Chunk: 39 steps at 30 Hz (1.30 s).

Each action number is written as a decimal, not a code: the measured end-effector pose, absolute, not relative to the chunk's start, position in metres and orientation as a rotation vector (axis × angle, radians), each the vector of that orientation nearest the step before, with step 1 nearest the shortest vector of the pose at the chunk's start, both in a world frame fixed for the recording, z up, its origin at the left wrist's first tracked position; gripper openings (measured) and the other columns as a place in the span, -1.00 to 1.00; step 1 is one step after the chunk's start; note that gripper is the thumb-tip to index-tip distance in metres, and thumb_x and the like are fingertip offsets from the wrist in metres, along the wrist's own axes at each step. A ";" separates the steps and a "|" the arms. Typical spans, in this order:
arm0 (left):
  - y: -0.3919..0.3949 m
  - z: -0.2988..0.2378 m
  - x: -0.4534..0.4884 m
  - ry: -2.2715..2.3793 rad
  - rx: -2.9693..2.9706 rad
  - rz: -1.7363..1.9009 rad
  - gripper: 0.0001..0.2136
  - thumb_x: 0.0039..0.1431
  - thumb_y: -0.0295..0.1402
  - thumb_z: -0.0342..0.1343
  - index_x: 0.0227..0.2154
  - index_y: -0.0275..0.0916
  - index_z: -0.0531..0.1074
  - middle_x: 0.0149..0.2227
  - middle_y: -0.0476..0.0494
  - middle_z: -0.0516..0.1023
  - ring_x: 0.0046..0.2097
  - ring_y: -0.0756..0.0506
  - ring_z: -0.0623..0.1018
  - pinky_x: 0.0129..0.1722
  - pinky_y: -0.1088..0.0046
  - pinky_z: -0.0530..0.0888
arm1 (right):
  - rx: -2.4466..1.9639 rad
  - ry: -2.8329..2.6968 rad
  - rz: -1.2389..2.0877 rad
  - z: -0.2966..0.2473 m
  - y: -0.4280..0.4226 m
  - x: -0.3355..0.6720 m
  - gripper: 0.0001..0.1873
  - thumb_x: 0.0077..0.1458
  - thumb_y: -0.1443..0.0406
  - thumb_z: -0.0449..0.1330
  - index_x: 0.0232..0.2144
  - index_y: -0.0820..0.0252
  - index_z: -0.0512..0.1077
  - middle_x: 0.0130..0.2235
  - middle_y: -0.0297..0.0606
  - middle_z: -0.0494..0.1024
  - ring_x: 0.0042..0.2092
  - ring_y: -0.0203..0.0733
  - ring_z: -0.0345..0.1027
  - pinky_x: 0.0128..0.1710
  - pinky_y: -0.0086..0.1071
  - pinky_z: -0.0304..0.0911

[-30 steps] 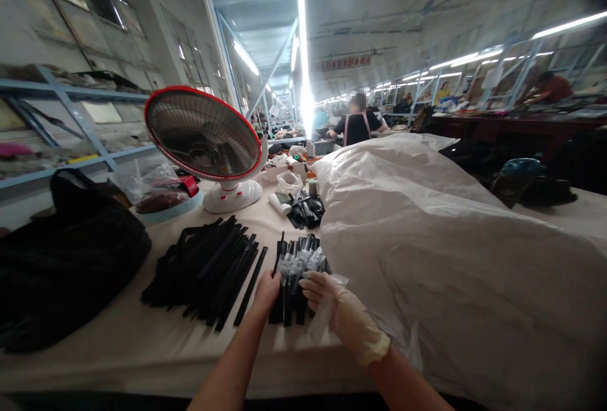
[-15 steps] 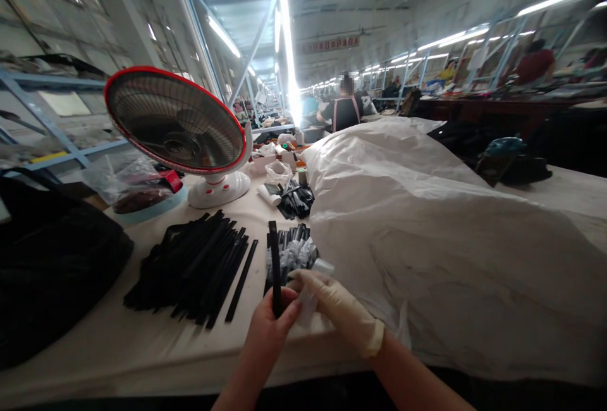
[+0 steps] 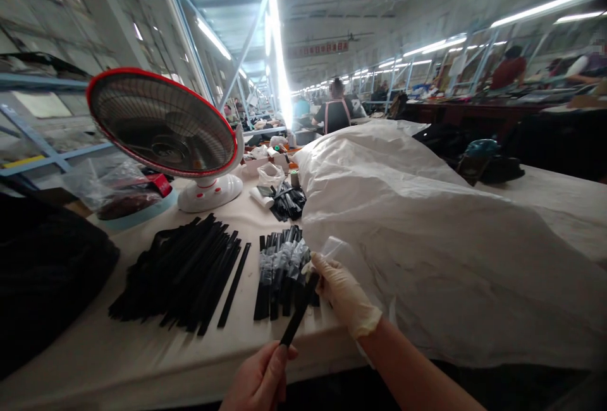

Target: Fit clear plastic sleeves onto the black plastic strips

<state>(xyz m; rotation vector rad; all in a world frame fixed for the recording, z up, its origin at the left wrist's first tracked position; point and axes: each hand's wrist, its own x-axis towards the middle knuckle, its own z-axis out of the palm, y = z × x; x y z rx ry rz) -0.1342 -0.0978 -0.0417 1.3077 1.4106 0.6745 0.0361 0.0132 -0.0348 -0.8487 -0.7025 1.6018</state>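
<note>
My bare left hand [image 3: 260,378] is closed on the near end of a long black strip [image 3: 296,315], held low in front of the table edge. My gloved right hand [image 3: 342,294] pinches the strip's far end together with a clear plastic sleeve [image 3: 337,250]. Just beyond lies a row of black strips in clear sleeves [image 3: 281,267]. Left of that sits a loose pile of bare black strips [image 3: 190,269] on the pale table [image 3: 118,360].
A red-rimmed fan [image 3: 164,125] stands at the back left. A large white sack [image 3: 427,227] covers the right of the table. Black cloth [image 3: 42,272] lies far left. A person in a black top [image 3: 336,114] works further down the line.
My left hand pulled one black strip out of the row and drew it back toward me, below the table edge. My right hand lifted off the row and took the strip's far end with a clear sleeve.
</note>
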 end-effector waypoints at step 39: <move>0.044 -0.073 -0.174 2.081 1.632 0.761 -0.72 0.23 -0.23 -0.08 -0.46 -0.31 0.38 -0.53 0.03 0.42 -0.50 0.03 0.44 -0.47 0.47 0.40 | -0.883 -0.894 1.857 -0.036 -0.048 -0.005 -0.34 -0.28 -0.05 0.32 -0.16 0.22 0.45 -0.28 -0.15 0.59 -0.22 -0.11 0.45 -0.11 -0.25 0.25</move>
